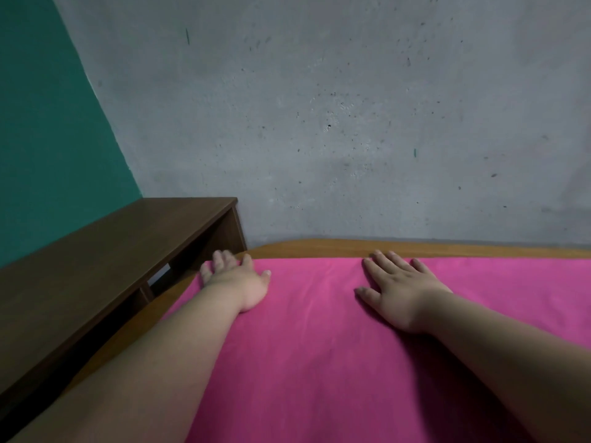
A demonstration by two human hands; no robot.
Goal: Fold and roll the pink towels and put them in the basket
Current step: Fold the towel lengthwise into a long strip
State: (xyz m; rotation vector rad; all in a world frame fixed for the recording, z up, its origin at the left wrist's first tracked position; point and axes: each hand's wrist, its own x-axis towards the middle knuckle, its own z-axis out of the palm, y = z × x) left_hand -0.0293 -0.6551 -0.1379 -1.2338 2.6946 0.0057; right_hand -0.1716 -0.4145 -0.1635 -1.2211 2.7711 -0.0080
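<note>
Pink towel (319,346) lies flat across a wooden table (319,249). Leftmost, green wall (48,123) and a dark shelf unit (112,251). Left hand (236,279) presses the towel's far left corner, fingers straight. Right hand (399,289) rests flat, fingers spread, near the far edge. Grey wall (351,107) behind.

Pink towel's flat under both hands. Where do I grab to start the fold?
Pinch the pink towel at its far hem, from above: left hand at the corner, right hand along it. It lies flat; that edge lies exposed beside the bare table.
</note>
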